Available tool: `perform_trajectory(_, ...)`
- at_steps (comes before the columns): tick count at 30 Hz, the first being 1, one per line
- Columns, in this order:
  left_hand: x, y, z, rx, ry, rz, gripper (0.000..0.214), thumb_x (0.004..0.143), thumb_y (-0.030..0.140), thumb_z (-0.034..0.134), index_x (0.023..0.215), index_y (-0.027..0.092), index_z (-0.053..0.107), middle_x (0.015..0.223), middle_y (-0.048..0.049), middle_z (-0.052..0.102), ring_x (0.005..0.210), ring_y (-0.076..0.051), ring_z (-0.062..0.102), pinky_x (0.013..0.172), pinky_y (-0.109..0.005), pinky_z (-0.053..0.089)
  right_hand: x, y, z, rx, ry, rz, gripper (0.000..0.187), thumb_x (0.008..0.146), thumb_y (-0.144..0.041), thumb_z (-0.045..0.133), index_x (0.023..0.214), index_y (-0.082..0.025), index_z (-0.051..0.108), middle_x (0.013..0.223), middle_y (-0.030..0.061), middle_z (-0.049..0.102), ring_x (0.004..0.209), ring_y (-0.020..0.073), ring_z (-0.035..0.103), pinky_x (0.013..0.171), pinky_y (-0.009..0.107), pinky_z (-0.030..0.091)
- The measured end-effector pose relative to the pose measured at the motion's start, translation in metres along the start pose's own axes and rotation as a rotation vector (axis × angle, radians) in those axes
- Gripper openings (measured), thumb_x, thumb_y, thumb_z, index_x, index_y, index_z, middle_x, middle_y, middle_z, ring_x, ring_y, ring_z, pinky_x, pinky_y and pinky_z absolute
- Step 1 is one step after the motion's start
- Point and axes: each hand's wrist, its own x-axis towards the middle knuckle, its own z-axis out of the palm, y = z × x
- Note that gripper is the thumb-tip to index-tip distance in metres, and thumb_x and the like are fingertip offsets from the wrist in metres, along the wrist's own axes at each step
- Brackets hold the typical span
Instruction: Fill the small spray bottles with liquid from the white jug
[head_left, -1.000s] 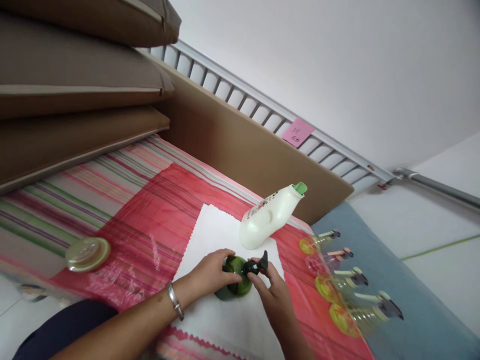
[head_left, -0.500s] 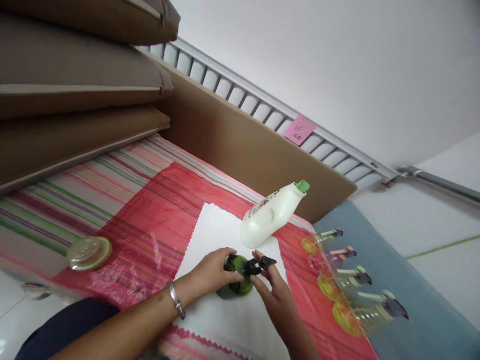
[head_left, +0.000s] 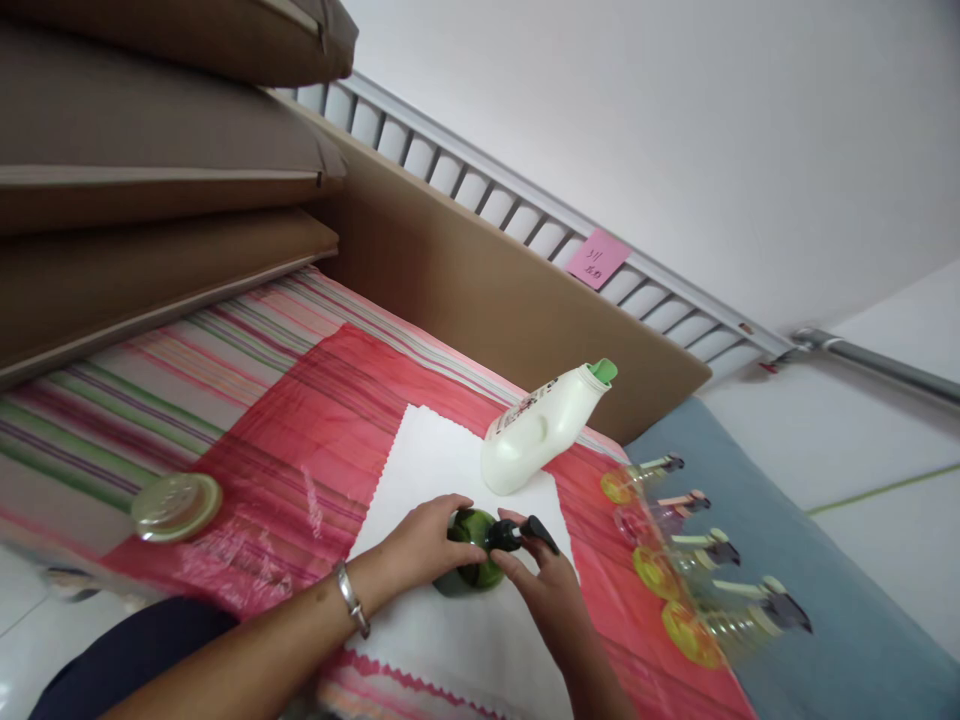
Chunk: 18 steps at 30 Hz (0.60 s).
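My left hand [head_left: 421, 546] is wrapped round a small dark green bottle [head_left: 475, 562] that stands on a white cloth [head_left: 450, 470]. My right hand [head_left: 546, 590] pinches the bottle's black pump head [head_left: 521, 534], its spout pointing right and a little down. A white jug with a green cap [head_left: 541, 425] stands just behind the two hands on the same cloth.
A row of several clear spray bottles [head_left: 679, 555] with yellow bases lies to the right on red plastic sheeting [head_left: 300, 440]. A round pale lid [head_left: 175, 506] sits at the left. Brown cushions [head_left: 150, 150] are stacked at the back left, against a brown board [head_left: 480, 290].
The pump head has turned in my right hand: its spout pointed up, then right, and now points right and down. My left hand has kept its hold on the green bottle.
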Motion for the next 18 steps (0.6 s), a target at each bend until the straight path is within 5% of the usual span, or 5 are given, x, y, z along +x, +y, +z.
perform_trajectory(3, -0.0001, -0.0008, 0.0002, -0.018, -0.009, -0.009, 0.063, 0.061, 0.040, 0.069, 0.118, 0.018, 0.055, 0.116, -0.0084, 0.062, 0.102, -0.026, 0.057, 0.091, -0.034, 0.041, -0.0017, 0.0011, -0.0009, 0.076, -0.032, -0.047, 0.052, 0.072, -0.039, 0.061, 0.120, -0.021, 0.050, 0.128, 0.0099, 0.053, 0.115, 0.0274, 0.051, 0.097, 0.042, 0.041)
perform_trajectory(7, -0.0003, -0.0007, 0.0006, -0.003, -0.004, 0.006, 0.061, 0.060, 0.040, 0.070, 0.116, 0.019, 0.055, 0.118, -0.0085, 0.061, 0.105, -0.026, 0.056, 0.093, -0.035, 0.040, -0.0023, -0.0021, -0.0018, 0.045, 0.001, -0.034, 0.036, 0.073, -0.037, 0.062, 0.104, -0.021, 0.059, 0.111, 0.0097, 0.064, 0.107, 0.0284, 0.055, 0.096, 0.046, 0.040)
perform_trajectory(12, -0.0012, -0.0002, 0.0004, -0.029, -0.009, -0.001, 0.062, 0.061, 0.040, 0.069, 0.117, 0.017, 0.055, 0.117, -0.0086, 0.061, 0.104, -0.026, 0.056, 0.092, -0.035, 0.041, -0.0019, -0.0072, -0.0024, 0.084, -0.009, -0.063, 0.046, 0.072, -0.035, 0.062, 0.114, -0.023, 0.053, 0.123, 0.0089, 0.057, 0.114, 0.0263, 0.051, 0.096, 0.043, 0.041)
perform_trajectory(18, -0.0010, -0.0006, 0.0007, -0.019, 0.001, 0.004, 0.062, 0.061, 0.039, 0.069, 0.117, 0.017, 0.055, 0.117, -0.0088, 0.061, 0.105, -0.026, 0.056, 0.093, -0.034, 0.040, 0.0000, -0.0060, -0.0040, -0.032, 0.016, -0.041, 0.043, 0.067, -0.038, 0.066, 0.106, -0.021, 0.057, 0.112, 0.0094, 0.063, 0.106, 0.0287, 0.056, 0.093, 0.046, 0.043)
